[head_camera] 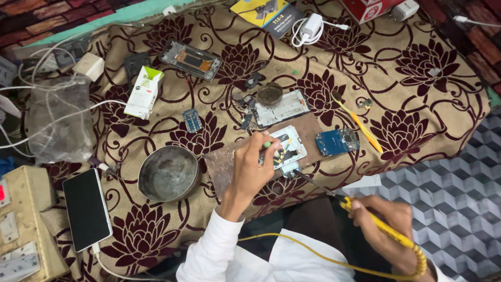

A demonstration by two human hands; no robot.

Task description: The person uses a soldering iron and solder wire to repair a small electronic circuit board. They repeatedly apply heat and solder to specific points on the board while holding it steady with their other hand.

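Covering the desk (428,112) is a tan cloth (292,62) printed with dark maroon flowers, rumpled at its edges. Beyond it, at the top, run a teal strip and brick-pattern covering; at the lower right the floor (459,177) shows a grey cube pattern.

The left hand (253,162) is closed around a small green-tipped tool (267,144), its fingers resting on an opened phone (286,149) that lies on a brown mat (313,137) near the desk's front edge. The right hand (383,222) grips a yellow soldering iron (389,235); its dark tip (308,178) reaches to the phone's lower edge. A yellow cord (313,256) trails from the iron across the person's lap.

Just right of the phone lies a blue circuit board (336,141), with yellow tweezers (360,125) beyond it. Above sits a white phone frame (282,108) with a round dark pot (270,94) at its corner, and farther up another frame (190,60). A round metal bowl (168,173) stands left of the mat. A dark-screened phone (87,209) lies at the lower left on a white cable, beside a beige switch box (26,219). A white and green carton (144,92), a clear bag (57,122) and white chargers (312,26) lie around the edges.
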